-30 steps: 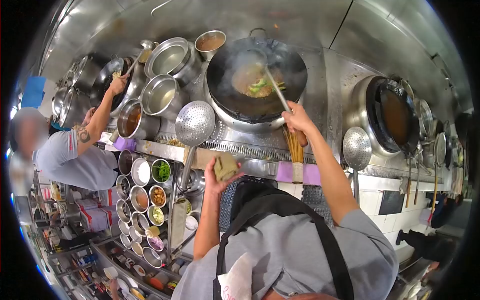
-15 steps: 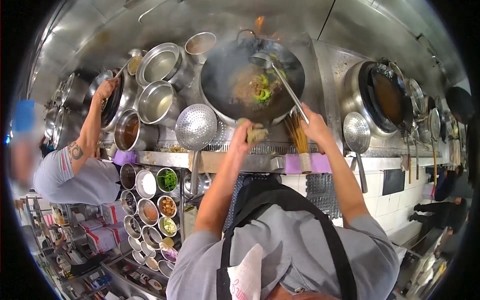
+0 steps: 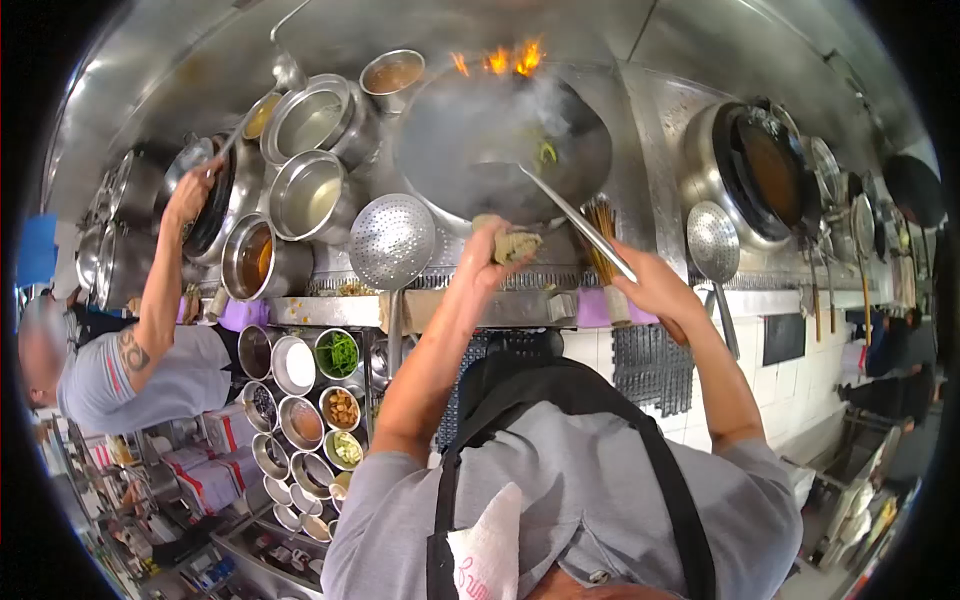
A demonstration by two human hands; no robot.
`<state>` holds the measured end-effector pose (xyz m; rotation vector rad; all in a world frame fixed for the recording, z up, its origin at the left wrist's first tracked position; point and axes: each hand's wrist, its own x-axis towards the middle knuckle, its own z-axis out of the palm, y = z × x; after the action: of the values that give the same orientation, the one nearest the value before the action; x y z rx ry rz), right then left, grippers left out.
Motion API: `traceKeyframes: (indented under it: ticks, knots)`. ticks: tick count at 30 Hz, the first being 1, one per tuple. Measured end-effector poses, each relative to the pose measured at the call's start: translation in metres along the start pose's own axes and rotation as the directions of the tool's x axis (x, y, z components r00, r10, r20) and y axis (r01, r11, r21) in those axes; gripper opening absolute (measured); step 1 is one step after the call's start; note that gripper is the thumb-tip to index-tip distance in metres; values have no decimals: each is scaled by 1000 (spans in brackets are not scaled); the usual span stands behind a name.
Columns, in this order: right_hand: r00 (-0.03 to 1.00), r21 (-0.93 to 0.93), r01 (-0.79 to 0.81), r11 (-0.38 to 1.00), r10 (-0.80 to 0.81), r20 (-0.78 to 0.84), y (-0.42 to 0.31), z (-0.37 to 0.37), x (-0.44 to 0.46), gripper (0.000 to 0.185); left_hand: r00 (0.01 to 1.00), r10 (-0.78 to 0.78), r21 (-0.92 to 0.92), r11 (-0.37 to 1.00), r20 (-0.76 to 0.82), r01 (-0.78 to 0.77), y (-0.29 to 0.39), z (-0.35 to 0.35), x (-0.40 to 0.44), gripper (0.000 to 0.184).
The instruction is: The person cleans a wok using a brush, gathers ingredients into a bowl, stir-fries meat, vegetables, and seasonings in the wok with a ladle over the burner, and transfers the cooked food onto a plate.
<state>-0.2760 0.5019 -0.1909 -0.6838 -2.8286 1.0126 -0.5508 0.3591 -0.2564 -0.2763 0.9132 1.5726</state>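
Note:
A large dark wok (image 3: 430, 140) sits on the range in front of me, much of its inside veiled by smoke. My left hand (image 3: 484, 252) is closed on a folded cloth (image 3: 516, 245) at the wok's near rim; whether it grips the rim through the cloth is hidden. In my right hand (image 3: 656, 288) is the metal handle of a ladle (image 3: 578, 218), which slants into the wok. The ladle's bowl is blurred by smoke. A bit of green vegetable (image 3: 547, 153) shows on the wok's right side. Beside my right hand stands a bamboo brush (image 3: 600, 225), partly covered.
Flames (image 3: 500, 60) rise behind the wok. Metal pots (image 3: 308, 195) and a perforated strainer (image 3: 392, 240) stand left; another strainer (image 3: 712, 240) lies right. Ingredient bowls (image 3: 338, 355) fill the lower left. A co-worker's arm (image 3: 160, 255) reaches over another wok at left.
The flames behind the wok have grown and more smoke covers the food. My right hand has moved down and right, drawing the ladle toward me. The left hand with the cloth has shifted slightly.

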Motion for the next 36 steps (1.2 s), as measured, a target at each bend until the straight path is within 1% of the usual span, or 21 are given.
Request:
traceKeyframes:
  ticks: [3,4,6,7,10,13,14,15,17,20,23,24,27,28,29,31,32,33,34,35,36]
  knots:
    - [976,-40,-217,975,216,-31,-16,16,37,67,990,85,-1,996,108,-86,-21,-28,29,26]
    - [971,-35,-229,973,226,-73,-17,20,45,68,981,166,55,984,96,-172,-35,-38,20,29]
    - [958,-12,-249,969,244,-149,-16,27,55,69,985,117,65,990,126,-126,-60,-82,15,32]
    - [961,23,-211,977,211,-180,-17,26,53,69,986,159,40,986,52,-161,-73,-87,1,38]
    - [963,97,-85,992,107,-247,-13,23,31,67,980,195,49,979,35,-196,-70,-66,-25,32]
    - [986,169,-89,982,111,-126,-18,10,8,67,990,111,38,993,83,-114,-44,-49,-3,29]
    - [990,222,-104,969,124,-75,-24,1,-3,68,993,116,-13,993,28,-116,-35,-40,11,28]
    - [982,230,-187,955,183,38,-36,-13,-16,67,996,91,-30,995,-6,-91,-23,-20,4,27]
    - [929,205,-329,922,278,243,-52,-43,-26,66,993,-56,-44,997,106,61,-10,-24,13,29]
    - [990,49,-91,995,85,111,-29,-32,-25,65,999,-28,-53,998,44,30,-7,-2,2,32]
    - [986,-28,-168,985,168,-6,-2,4,17,66,996,30,-86,996,79,-23,-24,-27,46,34]
    - [978,-84,-204,975,199,-65,14,22,31,68,987,15,-107,994,163,2,-38,-45,59,33]
    - [963,-122,-183,975,153,-223,14,35,49,69,993,64,-26,998,102,-62,-73,-76,26,32]
    - [957,-79,-90,993,65,-282,10,33,45,69,993,63,-33,998,95,-60,-76,-80,14,32]
    - [958,-47,-81,996,65,-279,6,30,40,68,994,61,-44,997,85,-57,-78,-80,-1,32]
    - [966,19,-58,998,61,-250,-4,22,29,67,995,70,-37,997,67,-68,-75,-68,-9,31]
    - [973,61,-138,989,146,-178,-8,17,23,65,995,81,-12,997,59,-81,-65,-57,-3,31]
    - [982,158,-119,980,140,-130,-9,15,14,65,995,90,12,996,45,-91,-57,-51,4,31]
    - [989,255,-97,962,122,-84,-7,11,7,66,999,10,-41,999,48,-8,-46,-48,20,30]
    - [995,347,-73,935,91,-37,-7,5,2,66,994,-5,-72,997,105,13,-39,-47,37,30]
    - [974,347,-226,910,198,114,-16,-11,-5,66,994,-22,-91,995,109,32,-32,-33,33,30]
